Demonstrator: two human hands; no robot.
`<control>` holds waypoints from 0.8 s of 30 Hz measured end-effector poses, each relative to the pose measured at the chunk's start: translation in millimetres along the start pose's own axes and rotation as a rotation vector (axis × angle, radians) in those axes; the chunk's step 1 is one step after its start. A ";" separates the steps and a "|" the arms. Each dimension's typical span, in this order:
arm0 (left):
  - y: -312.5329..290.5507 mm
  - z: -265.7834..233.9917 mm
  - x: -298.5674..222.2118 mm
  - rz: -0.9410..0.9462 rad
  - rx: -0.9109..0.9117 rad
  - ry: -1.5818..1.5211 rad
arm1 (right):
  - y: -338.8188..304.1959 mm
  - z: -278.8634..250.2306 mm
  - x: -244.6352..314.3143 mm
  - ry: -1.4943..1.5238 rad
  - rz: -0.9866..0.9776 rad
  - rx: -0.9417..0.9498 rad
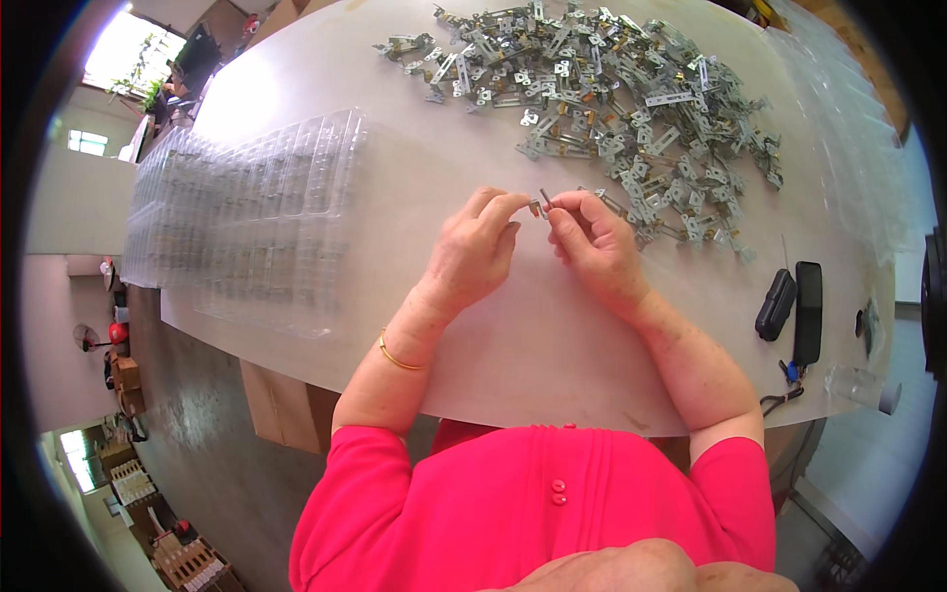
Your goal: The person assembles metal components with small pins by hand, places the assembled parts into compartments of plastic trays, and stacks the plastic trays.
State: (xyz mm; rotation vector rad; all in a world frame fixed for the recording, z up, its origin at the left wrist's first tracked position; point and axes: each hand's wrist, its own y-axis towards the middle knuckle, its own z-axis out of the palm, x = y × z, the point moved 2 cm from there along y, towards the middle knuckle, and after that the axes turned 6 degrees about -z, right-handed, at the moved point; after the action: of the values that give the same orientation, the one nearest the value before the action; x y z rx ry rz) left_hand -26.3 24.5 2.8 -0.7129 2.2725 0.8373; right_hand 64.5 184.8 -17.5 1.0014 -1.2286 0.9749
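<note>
Over the middle of the table, my left hand (478,242) and my right hand (597,247) meet at their fingertips. Between them is a small metal bracket (545,199), grey with a brassy bit at its left end. My right thumb and forefinger pinch its grey end. My left fingertips close on the brassy side. Much of the piece is covered by fingers, so its full shape is hard to make out. Just beyond my hands spreads a large heap of similar metal brackets (666,128), some with brass-coloured pieces.
Stacked clear plastic trays (247,207) stand on the left of the white table (434,148). At the right lie a black phone-like object (808,314), a black case (776,306) and a clear bottle (860,387). Clear plastic sheeting (838,128) lines the right edge.
</note>
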 end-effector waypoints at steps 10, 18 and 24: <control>-3.0 3.7 -3.0 -0.185 0.115 -0.212 | 1.6 -5.6 -1.3 0.201 -0.134 -0.198; 1.6 -6.2 12.8 -0.658 0.079 -0.689 | 0.5 -4.7 0.4 -0.051 -0.062 -0.059; -0.7 -4.8 11.1 -0.604 0.049 -0.670 | 1.9 -3.1 -0.4 -0.063 -0.054 -0.038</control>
State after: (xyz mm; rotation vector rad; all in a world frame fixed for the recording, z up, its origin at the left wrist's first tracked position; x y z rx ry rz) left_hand -35.0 17.7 -2.1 -0.8698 1.3689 0.5966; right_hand 63.5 188.2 -18.0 1.0367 -1.2609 0.8804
